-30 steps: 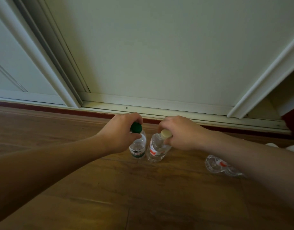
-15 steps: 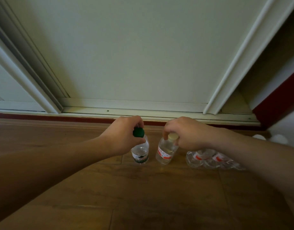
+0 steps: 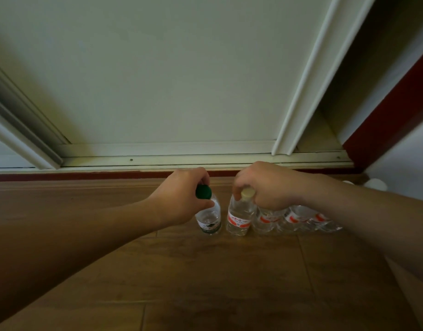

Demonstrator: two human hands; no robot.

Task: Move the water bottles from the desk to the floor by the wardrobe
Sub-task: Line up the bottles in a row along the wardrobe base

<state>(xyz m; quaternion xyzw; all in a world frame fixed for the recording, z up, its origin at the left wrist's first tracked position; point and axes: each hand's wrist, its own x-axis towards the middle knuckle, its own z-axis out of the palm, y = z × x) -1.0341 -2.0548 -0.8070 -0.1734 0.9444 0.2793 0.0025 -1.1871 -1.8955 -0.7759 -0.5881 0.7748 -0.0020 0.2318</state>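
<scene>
Two clear water bottles stand upright on the wooden floor [image 3: 205,283] in front of the white wardrobe door [image 3: 170,80]. The left one is a green-capped bottle [image 3: 208,218] with a dark label; my left hand [image 3: 182,199] is closed around its neck. Beside it stands a pale-capped bottle [image 3: 239,217] with a red and white label, and my right hand [image 3: 267,187] grips its neck. Right of it, a row of red-labelled bottles [image 3: 299,219] stands on the floor, partly hidden behind my right hand and forearm.
The wardrobe's sliding track [image 3: 182,160] and a dark red skirting strip [image 3: 86,175] run along the floor's far edge. A dark red frame [image 3: 385,115] rises at the right, with white rounded objects [image 3: 375,183] at its foot.
Both hands with their bottles have shifted right toward the row of red-labelled bottles, which now shows fully beside the pale-capped bottle. The view has swung right as well.
</scene>
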